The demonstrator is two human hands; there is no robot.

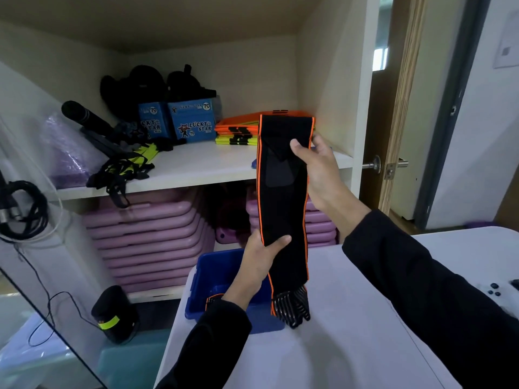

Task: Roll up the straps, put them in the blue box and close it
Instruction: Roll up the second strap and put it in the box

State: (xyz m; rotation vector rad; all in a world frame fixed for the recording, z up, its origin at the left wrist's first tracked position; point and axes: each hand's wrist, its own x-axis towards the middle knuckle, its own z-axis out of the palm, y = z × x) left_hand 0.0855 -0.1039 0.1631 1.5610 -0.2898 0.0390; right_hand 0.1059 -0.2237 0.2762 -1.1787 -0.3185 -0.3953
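Now, strap [283, 209]: black with orange edges, held upright and stretched out flat in front of the shelf [196, 167], above the box [213, 276]; its top is folded over, its ribbed lower end hangs at the table [351, 318].
Right hand [317, 169]: pinches the strap's upper part, thumb on the front face, fingers behind it.
Left hand [259, 256]: pinches the lower part at the left edge, thumb across the front, fingers behind.
Box: blue, open, on the table's far left corner, just under the left hand; something black and orange already lies inside, probably another strap.
Risk, slack roll: I judge the strap is not yet rolled; a roll started from the folded top may go crooked or loose, and spring open once let go.
Risk, snagging: the ribbed end looks like a hook patch; it may catch on the fabric or on what is in the box.
Risk, box: it sits at the table's edge; a push while packing could tip it off.
Risk, lid: a bulky roll could keep it from shutting.
Hidden: the fingers behind the strap, and the box's right part behind the left hand and strap.
Not found: I can make out no lid.
Cut off: the table's near side and both arms above the sleeves.
Hard to tell: how many straps remain; the dark tangle on the shelf is unclear.
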